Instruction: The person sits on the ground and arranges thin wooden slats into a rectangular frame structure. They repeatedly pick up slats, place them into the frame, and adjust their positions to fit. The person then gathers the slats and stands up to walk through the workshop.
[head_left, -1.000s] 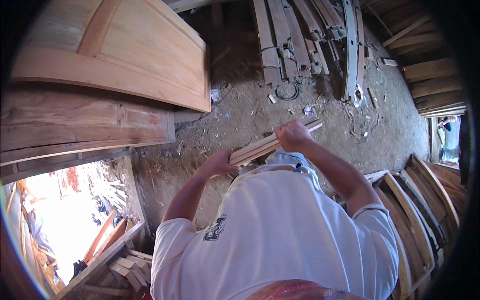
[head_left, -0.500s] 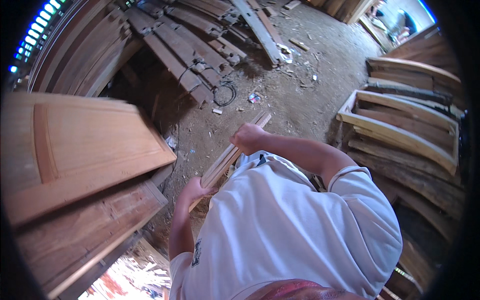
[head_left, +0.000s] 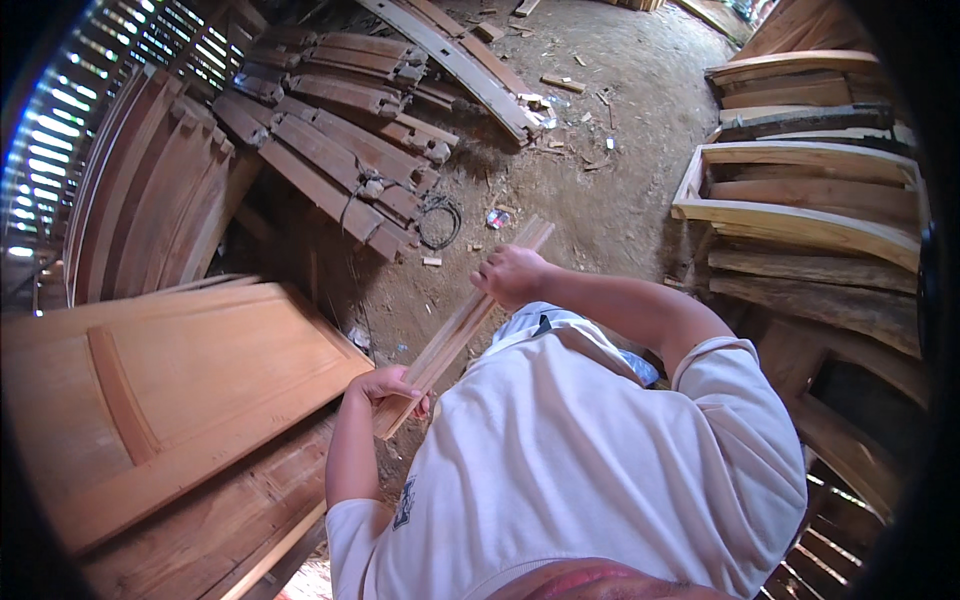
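Observation:
A bundle of thin wooden strips slants across in front of my body, its far end up and to the right. Around its upper part my right hand is closed, knuckles up. My left hand grips the lower end, thumb on top and fingertips showing beneath. Close to the left hand lies the corner of a pale wooden door panel. How many strips are in the bundle is hard to make out.
Under the panel rests a darker wooden board. Stacked notched beams and a coil of black cable lie on the dirt floor ahead. A wooden frame stands among planks at right. Curved boards lean at far left.
The view has turned, and the floor and stacks sit lower and further left. The strips' lower end now shows at my left hand. Both hands keep their hold.

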